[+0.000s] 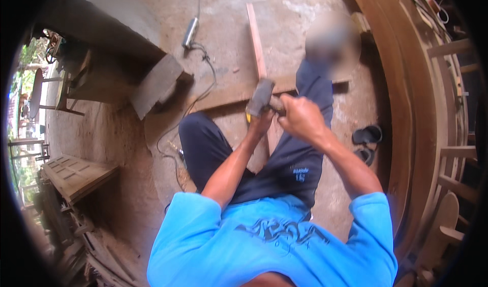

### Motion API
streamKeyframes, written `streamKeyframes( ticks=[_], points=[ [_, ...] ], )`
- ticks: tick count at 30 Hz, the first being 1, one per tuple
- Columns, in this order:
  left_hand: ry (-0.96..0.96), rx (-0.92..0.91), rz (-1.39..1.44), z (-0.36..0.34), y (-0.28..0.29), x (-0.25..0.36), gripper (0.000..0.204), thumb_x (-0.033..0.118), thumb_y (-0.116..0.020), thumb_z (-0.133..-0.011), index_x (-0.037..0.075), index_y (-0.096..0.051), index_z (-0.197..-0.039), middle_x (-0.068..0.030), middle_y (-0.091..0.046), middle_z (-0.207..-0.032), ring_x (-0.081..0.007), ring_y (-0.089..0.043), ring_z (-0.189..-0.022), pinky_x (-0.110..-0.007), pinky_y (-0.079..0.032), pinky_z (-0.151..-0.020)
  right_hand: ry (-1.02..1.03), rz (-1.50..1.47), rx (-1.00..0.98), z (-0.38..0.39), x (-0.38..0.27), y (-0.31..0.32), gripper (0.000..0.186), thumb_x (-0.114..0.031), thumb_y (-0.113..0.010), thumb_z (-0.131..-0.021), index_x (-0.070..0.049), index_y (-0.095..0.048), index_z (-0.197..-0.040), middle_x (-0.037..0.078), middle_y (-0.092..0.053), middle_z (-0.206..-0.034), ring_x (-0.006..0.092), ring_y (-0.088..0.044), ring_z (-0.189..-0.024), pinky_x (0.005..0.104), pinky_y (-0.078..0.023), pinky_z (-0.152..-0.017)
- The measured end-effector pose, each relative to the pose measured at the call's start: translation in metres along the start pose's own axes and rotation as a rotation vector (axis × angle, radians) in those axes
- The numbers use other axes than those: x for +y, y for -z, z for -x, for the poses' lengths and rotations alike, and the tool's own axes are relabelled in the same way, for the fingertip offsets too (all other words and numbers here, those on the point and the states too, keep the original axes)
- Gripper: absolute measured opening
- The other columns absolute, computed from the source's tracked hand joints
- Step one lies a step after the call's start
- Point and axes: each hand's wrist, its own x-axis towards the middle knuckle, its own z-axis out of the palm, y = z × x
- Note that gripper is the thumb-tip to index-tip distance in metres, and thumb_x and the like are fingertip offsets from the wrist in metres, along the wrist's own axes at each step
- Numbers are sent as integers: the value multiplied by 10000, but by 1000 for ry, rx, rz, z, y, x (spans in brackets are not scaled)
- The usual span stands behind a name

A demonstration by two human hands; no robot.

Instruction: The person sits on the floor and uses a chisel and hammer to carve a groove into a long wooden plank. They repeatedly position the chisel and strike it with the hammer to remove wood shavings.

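My right hand (304, 118) is closed around the short handle of a hammer (261, 97) with a heavy, blocky grey head. The hammer head hangs over my left hand (260, 123) and covers most of its fingers. What shows of that hand looks curled, and a small yellow piece (248, 117) sticks out beside it; what it grips I cannot make out. Under both hands runs a long narrow wooden strip (255, 43), reaching from between my legs to the far floor. It crosses a wider board (218, 100) lying sideways on the ground.
A silver power tool (190, 32) lies far left, its cord (201, 95) trailing toward my left knee. Dark sandals (367, 134) sit at right, near large timber beams (401, 109). A panelled wooden piece (79, 172) and a grey block (156, 86) stand at left.
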Motion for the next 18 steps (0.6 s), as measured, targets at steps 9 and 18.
streamKeyframes(
  ticks=[9,18],
  points=[
    [-109,-84,-156,-3,15,-24,348,58,-733,-857,16,-672,-1197,-41,-710,-1082,-184,-672,-963,-357,-546,-879,207,-504,385,12,-10,13,331,-168,-770,-794,4,-575,-1000,249,-687,-784,443,-706,-747,537,-539,-648],
    [103,60,17,-33,-9,37,171,102,-767,-903,86,-606,-850,48,-569,-774,-59,-537,-704,-257,-455,-641,-260,-529,297,74,69,-92,217,-118,-673,-789,12,-615,-953,251,-648,-721,441,-666,-661,507,-514,-654]
  ],
)
